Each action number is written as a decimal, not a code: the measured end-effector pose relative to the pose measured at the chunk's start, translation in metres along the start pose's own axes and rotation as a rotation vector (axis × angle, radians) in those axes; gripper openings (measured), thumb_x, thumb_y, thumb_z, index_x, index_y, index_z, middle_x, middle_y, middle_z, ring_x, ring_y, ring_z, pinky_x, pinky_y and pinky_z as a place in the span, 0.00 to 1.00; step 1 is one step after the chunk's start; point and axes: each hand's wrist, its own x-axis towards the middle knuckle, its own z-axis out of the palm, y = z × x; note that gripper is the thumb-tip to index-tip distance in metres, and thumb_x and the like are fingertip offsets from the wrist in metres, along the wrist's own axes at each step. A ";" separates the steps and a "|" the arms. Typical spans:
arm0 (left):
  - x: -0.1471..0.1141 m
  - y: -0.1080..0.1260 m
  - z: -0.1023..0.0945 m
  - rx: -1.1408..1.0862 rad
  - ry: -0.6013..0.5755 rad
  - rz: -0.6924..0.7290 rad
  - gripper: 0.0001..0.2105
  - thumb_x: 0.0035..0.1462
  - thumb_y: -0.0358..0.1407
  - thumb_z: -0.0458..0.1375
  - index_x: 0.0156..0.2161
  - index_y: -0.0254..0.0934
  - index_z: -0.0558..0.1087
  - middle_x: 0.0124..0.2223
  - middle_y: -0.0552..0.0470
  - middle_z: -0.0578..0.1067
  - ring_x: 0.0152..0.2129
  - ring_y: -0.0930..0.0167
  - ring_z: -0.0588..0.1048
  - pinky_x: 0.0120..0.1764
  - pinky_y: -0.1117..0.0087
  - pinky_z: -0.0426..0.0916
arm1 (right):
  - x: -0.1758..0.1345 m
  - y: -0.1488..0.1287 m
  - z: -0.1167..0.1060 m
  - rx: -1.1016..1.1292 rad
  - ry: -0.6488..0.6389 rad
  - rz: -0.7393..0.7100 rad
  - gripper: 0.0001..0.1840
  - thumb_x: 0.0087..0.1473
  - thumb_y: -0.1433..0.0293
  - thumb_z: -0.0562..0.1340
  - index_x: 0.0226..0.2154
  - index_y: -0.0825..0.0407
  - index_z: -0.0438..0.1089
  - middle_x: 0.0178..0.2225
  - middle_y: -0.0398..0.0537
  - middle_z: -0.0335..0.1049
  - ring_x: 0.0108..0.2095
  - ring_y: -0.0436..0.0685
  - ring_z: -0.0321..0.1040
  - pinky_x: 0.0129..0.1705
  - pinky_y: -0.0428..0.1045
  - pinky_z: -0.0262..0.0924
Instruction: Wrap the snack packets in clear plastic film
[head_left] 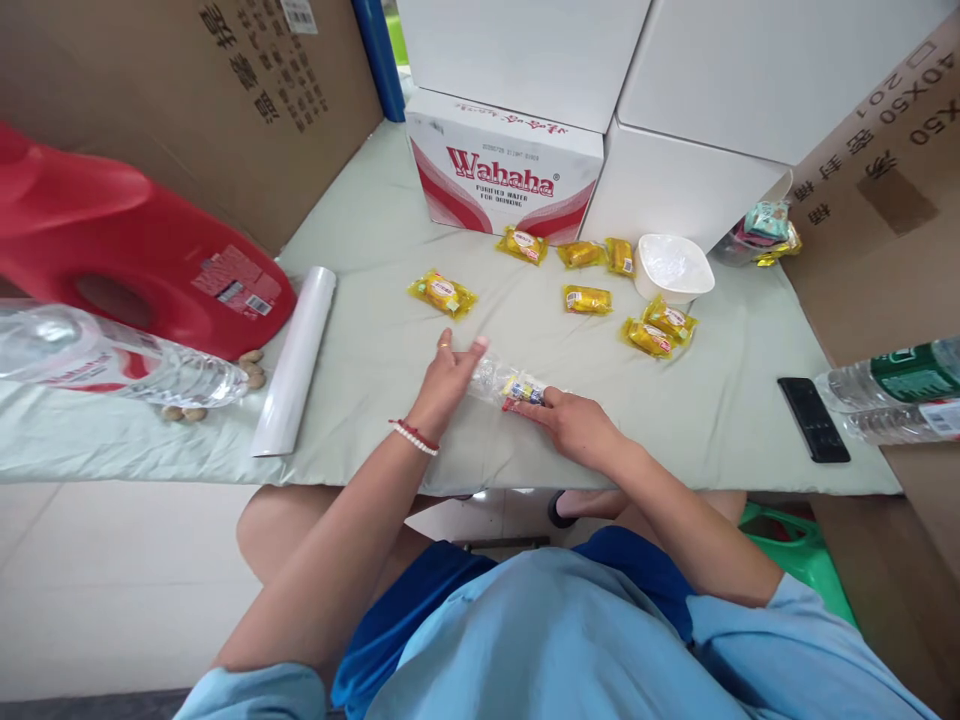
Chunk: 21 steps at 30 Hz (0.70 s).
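Seat side: the person's light blue shirt (540, 640) is closest, and a green stool (806, 560) stands at the right, below the table edge.
Right hand: the right hand (581, 425) grasps the coloured end of a clear plastic packet (487, 378) with thumb and fingers.
Left hand: the left hand (444, 385), with bracelets and a ring, is at the other end of this packet, its thumb extended; whether it grips, I cannot tell.
Clear packet: it lies between the two hands, low over the green tablecloth (367, 400).
Table sides: at left, a white roll (296, 360) lies near a clear bottle (127, 355) and a red jug (150, 250); at right is a black phone (814, 420).
Yellow packets: seven yellow packets (442, 293) lie beyond the hands, two of them overlapping near a white bowl (675, 268).
Back: a Wahaha box (506, 170) stands behind them, with white boxes (525, 50) above and beside it.
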 end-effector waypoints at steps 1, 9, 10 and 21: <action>0.001 0.005 0.000 0.018 -0.066 -0.046 0.38 0.55 0.56 0.66 0.63 0.32 0.69 0.46 0.41 0.81 0.47 0.55 0.79 0.48 0.60 0.73 | 0.001 0.001 0.001 0.003 0.000 -0.004 0.28 0.71 0.68 0.56 0.68 0.28 0.65 0.44 0.49 0.71 0.33 0.55 0.63 0.31 0.48 0.49; -0.036 0.046 0.024 0.192 -0.062 0.123 0.07 0.57 0.39 0.61 0.38 0.39 0.79 0.32 0.52 0.78 0.31 0.65 0.76 0.39 0.64 0.69 | 0.006 0.004 0.003 0.140 -0.005 0.000 0.21 0.71 0.66 0.56 0.62 0.38 0.73 0.46 0.49 0.74 0.35 0.57 0.68 0.37 0.49 0.58; -0.045 0.051 0.033 0.256 -0.090 0.199 0.07 0.60 0.37 0.59 0.38 0.40 0.79 0.33 0.51 0.79 0.33 0.64 0.76 0.40 0.62 0.69 | 0.007 0.004 0.003 0.152 -0.008 0.013 0.20 0.71 0.68 0.56 0.60 0.43 0.75 0.47 0.52 0.75 0.37 0.59 0.70 0.39 0.50 0.60; -0.087 0.030 0.079 0.646 -0.041 0.660 0.16 0.70 0.34 0.54 0.59 0.37 0.73 0.48 0.41 0.74 0.48 0.56 0.70 0.48 0.53 0.70 | -0.047 0.052 -0.002 0.515 0.452 0.173 0.18 0.72 0.60 0.55 0.54 0.48 0.76 0.47 0.54 0.77 0.50 0.62 0.72 0.57 0.59 0.67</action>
